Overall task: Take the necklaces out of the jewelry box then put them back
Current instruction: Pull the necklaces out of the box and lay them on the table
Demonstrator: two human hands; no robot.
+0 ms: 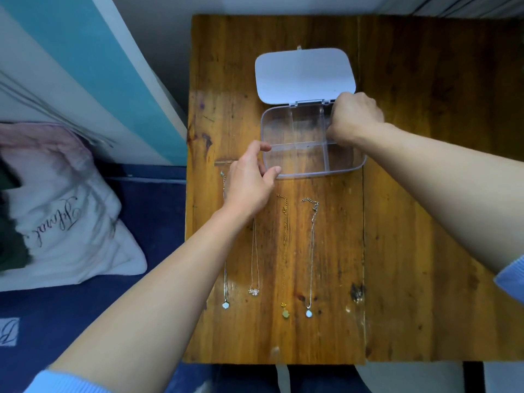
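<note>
A clear plastic jewelry box (300,171) lies open on the wooden table (425,194), its white lid (304,75) folded back. The visible compartments look empty. Several necklaces lie stretched out in a row in front of the box: a silver one (225,304) at the left, a flower-pendant one (254,290), a gold one (285,236) and a silver one with a pale pendant (311,251). My left hand (249,182) grips the box's front left corner between thumb and fingers. My right hand (354,117) is curled down over the box's back right compartment; what its fingers hold is hidden.
A white pillow with script lettering (65,222) lies on dark blue bedding (147,217) left of the table. A teal and white wall panel (99,66) rises at the upper left. The table's near edge runs just above my lap.
</note>
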